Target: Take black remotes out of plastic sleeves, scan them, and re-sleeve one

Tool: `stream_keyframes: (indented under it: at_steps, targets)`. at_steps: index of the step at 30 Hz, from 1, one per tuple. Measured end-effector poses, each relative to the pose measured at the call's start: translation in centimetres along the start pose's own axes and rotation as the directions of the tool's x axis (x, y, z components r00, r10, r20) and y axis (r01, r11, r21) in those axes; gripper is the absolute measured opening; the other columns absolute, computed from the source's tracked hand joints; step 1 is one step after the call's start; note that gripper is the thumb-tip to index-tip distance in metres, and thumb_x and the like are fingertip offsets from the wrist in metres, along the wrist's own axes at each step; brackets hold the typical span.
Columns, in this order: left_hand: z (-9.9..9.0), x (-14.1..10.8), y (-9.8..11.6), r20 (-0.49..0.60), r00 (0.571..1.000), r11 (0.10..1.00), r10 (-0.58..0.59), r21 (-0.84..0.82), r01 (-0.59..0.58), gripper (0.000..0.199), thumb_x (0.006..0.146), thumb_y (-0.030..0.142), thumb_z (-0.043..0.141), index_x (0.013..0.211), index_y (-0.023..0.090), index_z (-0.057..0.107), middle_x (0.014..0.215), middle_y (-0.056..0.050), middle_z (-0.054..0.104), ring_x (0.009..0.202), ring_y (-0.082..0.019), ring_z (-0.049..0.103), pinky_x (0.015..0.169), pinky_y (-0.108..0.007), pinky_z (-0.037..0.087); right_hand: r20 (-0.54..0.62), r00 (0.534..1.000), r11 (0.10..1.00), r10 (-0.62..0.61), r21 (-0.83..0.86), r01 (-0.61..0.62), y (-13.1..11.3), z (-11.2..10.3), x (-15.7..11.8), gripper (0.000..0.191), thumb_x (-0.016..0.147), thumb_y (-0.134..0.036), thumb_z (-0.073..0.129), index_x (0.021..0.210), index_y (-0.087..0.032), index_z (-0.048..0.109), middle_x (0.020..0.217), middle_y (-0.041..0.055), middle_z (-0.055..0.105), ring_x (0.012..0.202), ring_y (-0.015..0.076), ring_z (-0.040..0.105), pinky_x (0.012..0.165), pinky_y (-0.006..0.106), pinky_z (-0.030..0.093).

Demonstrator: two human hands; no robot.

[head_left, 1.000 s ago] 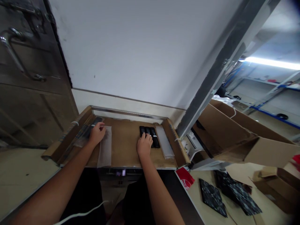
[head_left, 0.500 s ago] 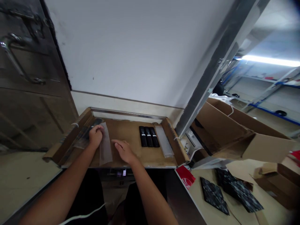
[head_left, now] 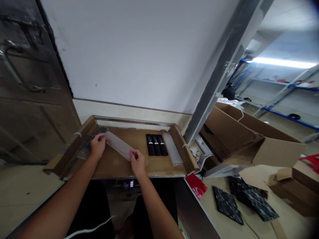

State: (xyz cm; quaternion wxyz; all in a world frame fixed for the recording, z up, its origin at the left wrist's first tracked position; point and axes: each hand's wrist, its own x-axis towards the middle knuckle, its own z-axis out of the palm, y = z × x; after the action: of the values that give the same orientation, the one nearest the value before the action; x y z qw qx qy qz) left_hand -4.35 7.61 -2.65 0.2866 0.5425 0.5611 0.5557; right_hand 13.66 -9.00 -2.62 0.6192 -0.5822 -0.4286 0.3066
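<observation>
Left of the three black devices (head_left: 156, 145), a translucent strip (head_left: 118, 146) is slanting over the cardboard (head_left: 104, 171). The left hand (head_left: 98, 146) is pinching its end farther from the devices; the right hand (head_left: 138, 162) is gripping the end nearer them. Light fingertip pressure at the edges would be sparing the thin film creases, and gentle, even tension would be keeping it flat. Right of the devices, similar pale film (head_left: 172, 149) is lying.

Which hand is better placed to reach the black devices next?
Probably the right hand: it is nearer the black devices, though holding one end of the translucent sleeve; the left hand holds the other.
</observation>
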Motion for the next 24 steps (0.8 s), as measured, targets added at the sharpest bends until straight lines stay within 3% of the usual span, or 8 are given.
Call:
stream_keyframes:
  at_steps: [3,6,10,13,19,24]
  targets:
    - [0.0,-0.2,0.2,0.04,0.999,0.999,0.017,-0.036,-0.015,0.029,0.075,0.028,0.058,0.098,0.016,0.071,0.091,-0.006,0.072,0.078,-0.02,0.066,0.079,-0.034,0.054,-0.04,0.994,0.994,0.098,0.056,-0.095,0.3,-0.8,-0.2,0.036,0.082,-0.042,0.058,0.1,-0.014,0.072,0.08,0.0043,0.07,0.059,0.0142,0.058,0.053,0.025,0.048]
    - [0.1,-0.5,0.6,0.096,0.995,0.984,-0.033,-0.17,0.049,0.026,0.076,0.027,0.059,0.098,0.015,0.067,0.098,-0.008,0.071,0.071,-0.016,0.067,0.067,-0.03,0.055,-0.182,0.973,0.987,0.14,0.105,-0.122,0.5,-2.5,0.0,0.046,0.081,-0.048,0.058,0.107,-0.012,0.071,0.083,0.0071,0.072,0.058,0.0149,0.059,0.051,0.026,0.049]
    - [0.4,-0.7,0.8,0.138,0.987,0.966,-0.084,-0.23,0.114,0.024,0.076,0.024,0.059,0.097,0.015,0.063,0.106,-0.009,0.07,0.067,-0.013,0.068,0.058,-0.025,0.054,-0.44,0.891,0.988,0.112,0.145,-0.053,0.4,-6.4,0.6,0.06,0.084,-0.052,0.054,0.124,-0.009,0.063,0.081,0.0083,0.072,0.066,0.0175,0.065,0.059,0.028,0.053]
    - [0.5,-0.7,0.8,0.163,0.983,0.967,-0.089,-0.223,0.125,0.023,0.075,0.023,0.058,0.096,0.016,0.063,0.104,-0.009,0.07,0.066,-0.013,0.068,0.056,-0.024,0.053,-0.555,0.827,0.993,0.088,0.116,-0.028,0.3,-9.7,0.8,0.065,0.083,-0.05,0.056,0.133,-0.009,0.055,0.089,0.0101,0.074,0.073,0.0187,0.068,0.065,0.029,0.055]
    - [0.7,-0.7,0.9,0.182,0.979,0.969,-0.095,-0.209,0.132,0.022,0.074,0.022,0.056,0.094,0.016,0.063,0.102,-0.009,0.071,0.064,-0.013,0.067,0.054,-0.024,0.053,-0.614,0.777,0.989,0.139,0.053,-0.136,-0.7,-15.2,1.8,0.07,0.079,-0.043,0.055,0.138,-0.006,0.05,0.101,0.0147,0.073,0.076,0.0214,0.072,0.065,0.03,0.056]
    - [0.7,-0.6,0.5,0.181,0.981,0.976,-0.068,-0.193,0.104,0.023,0.074,0.024,0.056,0.094,0.016,0.062,0.1,-0.009,0.071,0.064,-0.014,0.067,0.054,-0.024,0.053,-0.632,0.766,0.94,0.116,-0.18,-0.29,-2.4,-18.3,1.7,0.072,0.077,-0.04,0.058,0.139,-0.005,0.051,0.105,0.0167,0.073,0.073,0.023,0.073,0.073,0.032,0.056]
